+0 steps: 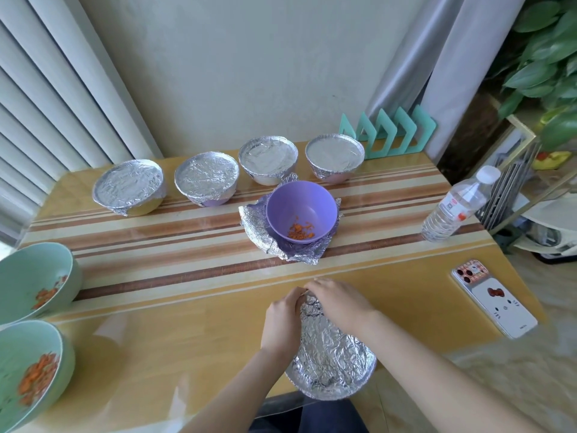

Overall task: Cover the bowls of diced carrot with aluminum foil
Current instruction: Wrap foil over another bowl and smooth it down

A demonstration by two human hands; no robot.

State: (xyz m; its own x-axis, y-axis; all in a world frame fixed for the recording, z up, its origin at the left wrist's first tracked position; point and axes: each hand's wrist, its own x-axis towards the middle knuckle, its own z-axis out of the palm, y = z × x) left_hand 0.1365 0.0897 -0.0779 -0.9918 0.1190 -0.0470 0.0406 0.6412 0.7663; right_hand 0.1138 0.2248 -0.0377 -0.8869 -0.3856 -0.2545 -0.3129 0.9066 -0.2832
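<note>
Near the table's front edge lies a crumpled sheet of aluminum foil [331, 357], shaped like a bowl cover. My left hand [282, 320] and my right hand [338, 300] both pinch its far end. A purple bowl [301, 210] with a little diced carrot stands uncovered on another loose foil sheet [259, 232] at mid table. Several foil-covered bowls form a row at the back, from the left one [129, 185] to the right one [334, 156]. Two green bowls with carrot, one [34, 276] above the other [28, 370], sit uncovered at the left edge.
A plastic water bottle [457, 204] stands at the right. A phone [493, 296] in a cartoon case lies near the right edge. A teal rack [393, 132] stands at the back right. A striped table [156, 245] holds everything.
</note>
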